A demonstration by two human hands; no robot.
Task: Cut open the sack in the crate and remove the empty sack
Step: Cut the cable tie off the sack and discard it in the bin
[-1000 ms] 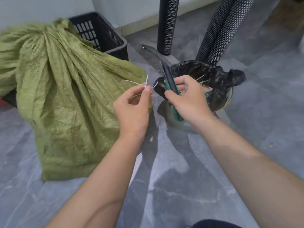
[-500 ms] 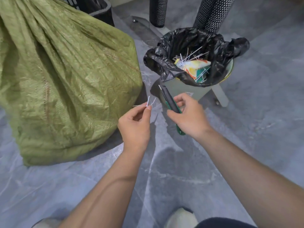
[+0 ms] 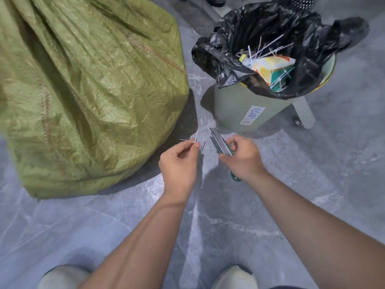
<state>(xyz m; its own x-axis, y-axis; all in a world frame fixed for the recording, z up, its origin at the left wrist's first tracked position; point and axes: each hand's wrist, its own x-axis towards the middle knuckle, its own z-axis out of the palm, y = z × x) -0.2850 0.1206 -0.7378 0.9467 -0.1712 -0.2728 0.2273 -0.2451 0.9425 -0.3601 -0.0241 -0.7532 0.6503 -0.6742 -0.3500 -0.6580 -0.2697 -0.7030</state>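
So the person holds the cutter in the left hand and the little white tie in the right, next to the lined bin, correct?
Hands swapped. The head view shows the cutter in the right hand and the white tie pinched in the left hand, beside the lined bin.

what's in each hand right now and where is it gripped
Left hand pinches a white cable tie near its middle. Right hand holds a utility knife by its handle, blade end pointing away.

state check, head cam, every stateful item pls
green sack: slumped on floor, crumpled
left hand: pinching a white cable tie
right hand: gripping a utility knife, blade out
trash bin: open, black liner folded over rim, part-filled with cable ties and wrappers
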